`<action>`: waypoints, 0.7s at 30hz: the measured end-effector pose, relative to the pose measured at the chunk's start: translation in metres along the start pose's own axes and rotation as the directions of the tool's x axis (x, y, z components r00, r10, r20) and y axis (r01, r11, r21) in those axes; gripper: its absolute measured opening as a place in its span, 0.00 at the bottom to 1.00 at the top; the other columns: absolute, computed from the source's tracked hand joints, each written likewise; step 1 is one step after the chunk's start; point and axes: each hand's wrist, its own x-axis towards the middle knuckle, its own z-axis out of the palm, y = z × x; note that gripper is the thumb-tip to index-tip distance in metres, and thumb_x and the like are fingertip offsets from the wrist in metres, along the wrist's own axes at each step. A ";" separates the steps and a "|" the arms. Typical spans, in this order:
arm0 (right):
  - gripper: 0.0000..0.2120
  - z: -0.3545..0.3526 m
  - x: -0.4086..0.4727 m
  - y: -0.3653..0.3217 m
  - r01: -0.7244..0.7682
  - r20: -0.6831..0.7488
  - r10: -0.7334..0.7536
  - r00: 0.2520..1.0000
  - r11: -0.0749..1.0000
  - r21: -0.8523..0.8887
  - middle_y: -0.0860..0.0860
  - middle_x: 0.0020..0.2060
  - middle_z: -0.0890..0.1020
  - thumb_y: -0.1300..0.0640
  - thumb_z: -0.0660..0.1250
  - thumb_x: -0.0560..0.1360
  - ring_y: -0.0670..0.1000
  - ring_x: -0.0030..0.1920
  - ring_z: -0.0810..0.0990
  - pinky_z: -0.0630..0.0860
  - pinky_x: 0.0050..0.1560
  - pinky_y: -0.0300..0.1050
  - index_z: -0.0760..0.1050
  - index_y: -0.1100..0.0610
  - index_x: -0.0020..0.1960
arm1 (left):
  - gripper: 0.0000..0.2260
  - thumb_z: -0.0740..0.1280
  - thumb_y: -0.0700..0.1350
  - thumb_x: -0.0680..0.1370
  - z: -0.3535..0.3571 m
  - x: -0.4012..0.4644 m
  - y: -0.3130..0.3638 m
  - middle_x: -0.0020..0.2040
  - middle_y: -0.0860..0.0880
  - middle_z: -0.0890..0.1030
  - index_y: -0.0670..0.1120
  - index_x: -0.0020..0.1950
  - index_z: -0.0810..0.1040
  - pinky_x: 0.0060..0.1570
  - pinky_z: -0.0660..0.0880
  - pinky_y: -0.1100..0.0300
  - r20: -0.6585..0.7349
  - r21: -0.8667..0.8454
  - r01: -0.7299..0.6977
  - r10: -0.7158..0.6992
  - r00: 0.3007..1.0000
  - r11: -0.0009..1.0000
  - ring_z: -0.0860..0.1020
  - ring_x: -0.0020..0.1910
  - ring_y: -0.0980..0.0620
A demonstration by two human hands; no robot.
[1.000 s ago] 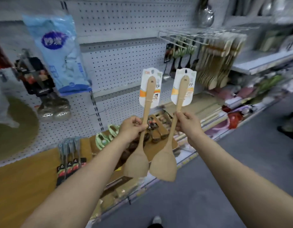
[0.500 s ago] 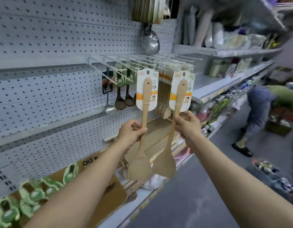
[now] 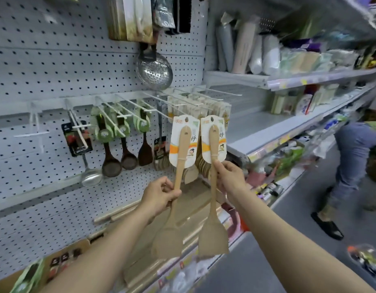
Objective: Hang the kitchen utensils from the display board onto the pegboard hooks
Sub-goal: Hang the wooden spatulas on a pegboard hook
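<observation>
PROGRESS: mid-task, two carded utensils in hand, unhung | LEFT: left hand (image 3: 159,195) fingers wrapped round left wooden spatula (image 3: 176,187) handle | RIGHT: right hand (image 3: 230,176) pinches right wooden spatula (image 3: 213,187) handle | POSITION: cards upright just before pegboard hooks (image 3: 161,102) | DONE: dark spoons (image 3: 111,157) and wooden utensils already hang | LEFT TO DO: thread both card holes onto a hook

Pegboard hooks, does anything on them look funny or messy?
Nothing stands out. The dark spoons hang straight on the pegboard hooks, and both wooden spatulas are held upright, not yet hung.
</observation>
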 end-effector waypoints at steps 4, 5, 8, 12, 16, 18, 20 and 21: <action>0.14 -0.029 0.068 -0.002 -0.047 0.124 0.044 0.991 0.999 0.023 0.49 0.28 0.78 0.47 0.74 0.75 0.51 0.31 0.75 0.77 0.39 0.51 0.78 0.53 0.35 | 0.10 0.77 0.42 0.71 0.045 0.033 0.013 0.39 0.43 0.84 0.48 0.38 0.76 0.48 0.81 0.39 -0.091 0.031 0.018 -0.016 0.996 0.999 0.84 0.43 0.42; 0.14 -0.035 0.083 -0.005 -0.034 0.151 0.034 0.988 0.999 0.001 0.49 0.28 0.78 0.48 0.73 0.76 0.50 0.30 0.75 0.76 0.36 0.48 0.77 0.55 0.37 | 0.10 0.77 0.42 0.71 0.057 0.038 0.018 0.40 0.43 0.84 0.48 0.39 0.76 0.48 0.81 0.40 -0.118 0.024 0.026 -0.023 0.993 0.999 0.84 0.43 0.42; 0.13 -0.048 0.121 -0.013 -0.006 0.233 0.019 0.972 0.998 -0.058 0.57 0.37 0.84 0.47 0.72 0.76 0.53 0.36 0.80 0.81 0.39 0.51 0.78 0.57 0.43 | 0.09 0.76 0.40 0.72 0.088 0.048 0.034 0.40 0.43 0.85 0.45 0.41 0.76 0.49 0.81 0.40 -0.204 0.015 0.050 -0.046 0.978 0.999 0.84 0.44 0.43; 0.13 -0.049 0.161 -0.014 0.030 0.309 0.005 0.951 0.993 -0.111 0.59 0.45 0.85 0.45 0.73 0.75 0.63 0.46 0.84 0.81 0.54 0.64 0.80 0.55 0.43 | 0.09 0.76 0.39 0.72 0.116 0.060 0.046 0.40 0.44 0.84 0.45 0.40 0.76 0.49 0.81 0.41 -0.282 0.000 0.079 -0.076 0.956 0.997 0.84 0.43 0.44; 0.15 -0.044 0.181 -0.008 0.034 0.377 0.016 0.926 0.992 -0.125 0.60 0.42 0.84 0.46 0.70 0.77 0.58 0.40 0.81 0.81 0.47 0.54 0.80 0.59 0.45 | 0.08 0.76 0.40 0.72 0.127 0.071 0.048 0.39 0.45 0.84 0.45 0.40 0.76 0.50 0.81 0.42 -0.331 -0.003 0.098 -0.094 0.939 0.995 0.85 0.43 0.45; 0.16 -0.041 0.187 -0.005 0.035 0.399 0.012 0.917 0.993 -0.111 0.58 0.38 0.83 0.46 0.70 0.78 0.55 0.37 0.78 0.78 0.40 0.51 0.79 0.60 0.44 | 0.08 0.75 0.40 0.72 0.129 0.078 0.048 0.39 0.45 0.84 0.43 0.41 0.76 0.50 0.81 0.43 -0.342 0.005 0.106 -0.098 0.935 0.994 0.85 0.42 0.46; 0.14 -0.040 0.194 0.001 0.045 0.418 -0.008 0.908 0.996 -0.078 0.53 0.36 0.81 0.47 0.69 0.78 0.53 0.37 0.78 0.76 0.39 0.48 0.79 0.58 0.42 | 0.08 0.75 0.40 0.72 0.130 0.086 0.046 0.39 0.45 0.85 0.42 0.42 0.76 0.52 0.81 0.43 -0.346 0.025 0.102 -0.087 0.934 0.994 0.85 0.42 0.46; 0.14 -0.039 0.198 0.004 0.047 0.433 -0.014 0.901 0.997 -0.064 0.51 0.35 0.81 0.47 0.69 0.79 0.51 0.37 0.78 0.77 0.39 0.47 0.79 0.57 0.43 | 0.09 0.76 0.40 0.72 0.130 0.089 0.045 0.39 0.45 0.85 0.43 0.41 0.76 0.52 0.80 0.42 -0.347 0.036 0.095 -0.076 0.935 0.995 0.84 0.42 0.46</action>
